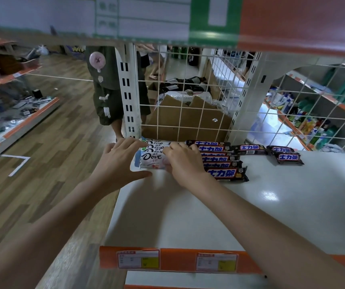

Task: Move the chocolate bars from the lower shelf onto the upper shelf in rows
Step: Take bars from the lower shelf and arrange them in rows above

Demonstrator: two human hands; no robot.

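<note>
Several white Dove bars (152, 157) lie in a row at the back left of the white upper shelf (250, 205). My left hand (119, 161) rests against their left ends with straight fingers and the thumb stretched along the front. My right hand (185, 161) lies on their right ends, fingers curled over the wrappers. Just right of them sits a row of dark Snickers bars (221, 161). Three more Snickers bars (283, 154) lie loose further right. The lower shelf is hidden below the frame.
A white wire grid (188, 97) backs the shelf, with cardboard boxes (186, 119) behind it. An orange price rail (180, 259) edges the shelf front. A person (113, 84) stands in the aisle beyond the upright post. Shelves with bottles (317, 105) stand at right.
</note>
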